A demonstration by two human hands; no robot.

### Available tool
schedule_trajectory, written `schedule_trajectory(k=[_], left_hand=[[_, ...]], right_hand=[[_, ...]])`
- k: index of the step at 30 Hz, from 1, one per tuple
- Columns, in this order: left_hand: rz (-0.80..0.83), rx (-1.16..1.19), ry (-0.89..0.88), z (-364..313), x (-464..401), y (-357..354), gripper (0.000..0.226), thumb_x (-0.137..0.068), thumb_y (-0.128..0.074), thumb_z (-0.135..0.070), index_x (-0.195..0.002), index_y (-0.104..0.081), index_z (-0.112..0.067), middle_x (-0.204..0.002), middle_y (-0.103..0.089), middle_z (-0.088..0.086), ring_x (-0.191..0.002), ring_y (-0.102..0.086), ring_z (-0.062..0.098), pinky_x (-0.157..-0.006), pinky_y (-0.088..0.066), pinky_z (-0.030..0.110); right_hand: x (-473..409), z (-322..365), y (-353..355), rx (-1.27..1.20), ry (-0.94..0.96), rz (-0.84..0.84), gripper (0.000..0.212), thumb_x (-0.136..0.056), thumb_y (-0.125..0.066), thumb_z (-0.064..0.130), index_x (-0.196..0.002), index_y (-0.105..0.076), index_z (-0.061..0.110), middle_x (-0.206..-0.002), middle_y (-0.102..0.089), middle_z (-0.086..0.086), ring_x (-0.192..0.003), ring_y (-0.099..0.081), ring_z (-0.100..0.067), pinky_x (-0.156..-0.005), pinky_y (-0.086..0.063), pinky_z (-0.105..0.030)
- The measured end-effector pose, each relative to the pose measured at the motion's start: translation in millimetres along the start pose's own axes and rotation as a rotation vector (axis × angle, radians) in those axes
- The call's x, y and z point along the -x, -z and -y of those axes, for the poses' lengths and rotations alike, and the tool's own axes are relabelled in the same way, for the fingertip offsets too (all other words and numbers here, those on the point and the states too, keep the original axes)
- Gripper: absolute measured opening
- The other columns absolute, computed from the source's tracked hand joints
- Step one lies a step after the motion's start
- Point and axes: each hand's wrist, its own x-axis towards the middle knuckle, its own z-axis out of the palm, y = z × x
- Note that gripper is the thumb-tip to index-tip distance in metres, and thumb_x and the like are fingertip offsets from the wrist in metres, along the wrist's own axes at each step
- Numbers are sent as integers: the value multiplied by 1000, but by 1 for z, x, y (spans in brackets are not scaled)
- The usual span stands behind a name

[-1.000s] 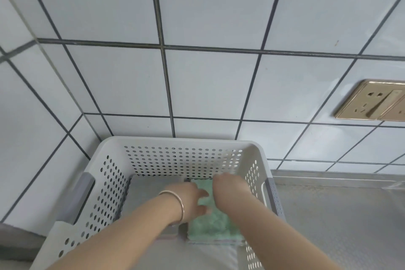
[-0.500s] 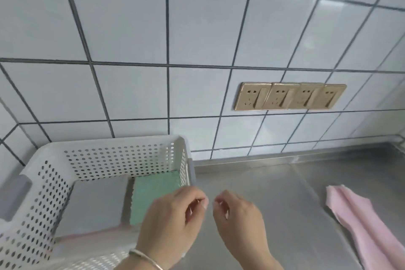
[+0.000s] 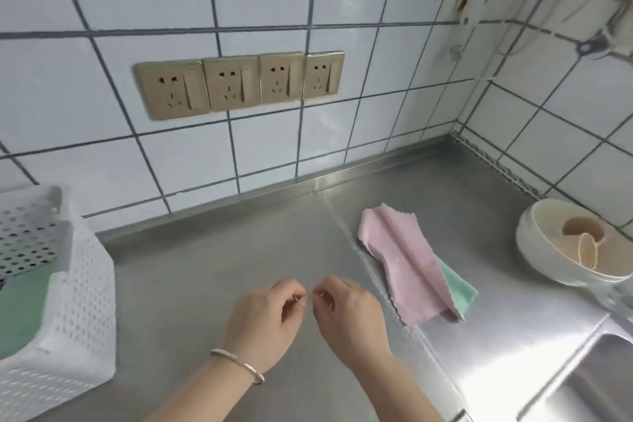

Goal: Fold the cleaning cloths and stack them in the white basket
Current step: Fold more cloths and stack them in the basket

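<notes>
Both hands hang over the bare steel counter [image 3: 212, 271], close together, fingertips nearly meeting. The left hand [image 3: 270, 319] has its fingers curled in, thumb toward forefinger, and grips nothing that shows; the right hand [image 3: 346, 315] is curled the same way and is likewise empty, as far as can be seen. A bangle [image 3: 239, 365] sits on the left wrist.

The next cloth to fold, the pink cloth [image 3: 404, 264], lies to the right of the hands and a little farther from the body, apart from them and flat on the counter. It is rumpled lengthwise, and its long axis runs from far-left to near-right, so its near end sits just right of the right hand while its far end reaches toward the wall. Under its near-right edge a green cloth [image 3: 457, 288] shows as a corner only.

The right hand is plainly the nearer one; the left would have to cross past it. I judge the coming reach goes rightward, the right hand leading to the near end.

The basket [image 3: 85, 284] stands on the opposite side, well to the left of the left hand, with a folded green layer [image 3: 24, 312] inside. To the far right, beyond the cloths, sits a white bowl [image 3: 534, 250].
</notes>
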Motion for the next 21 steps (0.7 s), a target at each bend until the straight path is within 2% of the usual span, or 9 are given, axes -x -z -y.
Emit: schedule_trajectory(k=[2, 4, 6, 8, 10, 12, 14, 18, 21], left_hand=[[51, 6, 25, -19, -11, -35, 22, -75, -39, -45, -79, -55, -30, -64, -62, -14, -63, -55, 12, -46, -26, 12], [107, 17, 47, -40, -23, -64, 22, -76, -42, -42, -80, -59, -29, -73, -66, -14, -72, -58, 11, -50, -28, 11], [160, -7, 46, -61, -37, -90, 18, -81, -46, -36, -83, -62, -28, -80, -67, -14, -78, -58, 10, -51, -23, 6], [232, -40, 63, -77, -46, -111, 14, -88, -49, -32, -88, -61, -27, -81, -63, -16, -81, -58, 8, -51, -25, 8], [289, -69, 95, -89, -51, -130, 12, -89, -49, -32, -89, -60, -27, -77, -58, -18, -82, -59, 8, -54, -31, 11], [313, -93, 129, -95, -54, -145, 11, -88, -49, -33, -89, -60, -29, -78, -59, -18, -83, -60, 9, -64, -41, 21], [344, -109, 165, -100, -55, -154, 12, -87, -49, -34, -89, -60, -30, -76, -56, -21, -84, -60, 8, -69, -43, 23], [384, -147, 214, -105, -57, -160, 14, -88, -48, -33, -92, -61, -30, -81, -59, -20, -86, -60, 7, -70, -43, 21], [428, -137, 243, -105, -60, -156, 13, -89, -48, -31, -90, -60, -33, -81, -56, -21, -88, -60, 7, -74, -45, 21]], right_hand=[[0, -44, 10, -14, -104, 23, 29, -79, -42, 35, -86, -64, 19, -80, -66, 2, -73, -59, -19, -60, -40, -28], [-2, -89, 18, -15, -254, 14, 20, -84, -47, 29, -86, -64, 17, -83, -67, 2, -77, -60, -20, -61, -39, -28], [-5, -135, 25, -61, -443, -1, 15, -86, -50, 21, -88, -64, 18, -88, -67, 2, -81, -60, -20, -63, -44, -28], [-7, -175, 31, -57, -604, -34, 18, -87, -49, 19, -101, -62, 19, -97, -62, 4, -92, -57, -20, -67, -43, -27], [-9, -210, 37, 10, -709, -77, 30, -86, -52, 21, -116, -56, 18, -111, -54, 0, -107, -49, -22, -77, -42, -30], [-10, -238, 38, 112, -759, -64, 43, -86, -54, 27, -127, -49, 15, -123, -49, -5, -116, -42, -25, -89, -39, -32], [-13, -258, 35, 181, -782, 21, 47, -88, -51, 34, -132, -45, 16, -127, -45, -5, -118, -39, -25, -93, -36, -32], [-19, -281, 26, 175, -757, 161, 38, -88, -45, 27, -125, -52, 21, -124, -47, -3, -113, -39, -24, -90, -36, -31], [-23, -279, 22, 138, -617, 60, 39, -86, -37, 12, -116, -62, 16, -113, -57, -6, -102, -49, -28, -83, -38, -34]])
